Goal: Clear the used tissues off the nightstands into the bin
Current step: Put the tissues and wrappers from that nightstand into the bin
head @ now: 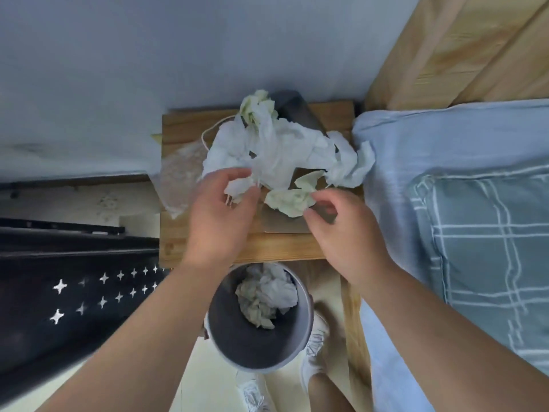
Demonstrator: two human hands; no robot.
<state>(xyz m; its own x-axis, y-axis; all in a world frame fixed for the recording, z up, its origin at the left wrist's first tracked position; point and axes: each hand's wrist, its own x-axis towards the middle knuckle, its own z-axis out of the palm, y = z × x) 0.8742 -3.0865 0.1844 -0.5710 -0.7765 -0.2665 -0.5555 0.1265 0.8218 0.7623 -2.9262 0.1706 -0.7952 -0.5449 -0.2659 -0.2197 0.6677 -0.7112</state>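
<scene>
A heap of crumpled white tissues point(282, 147) covers the wooden nightstand point(178, 126). My left hand point(218, 215) pinches a small white tissue point(239, 188) at the heap's near edge. My right hand point(341, 230) pinches a yellowish crumpled tissue point(289, 199) just beside it. Another white tissue point(350, 165) lies at the nightstand's right edge against the bedding. Below the nightstand stands a round grey bin point(234, 337) holding several crumpled tissues point(266, 295).
A dark object point(297, 110) lies under the heap at the back, and a grey flat thing point(282, 226) under my hands. A clear plastic wrapper point(178, 179) hangs off the left edge. The bed with a checked pillow point(481, 248) is right; dark furniture point(74, 278) is left.
</scene>
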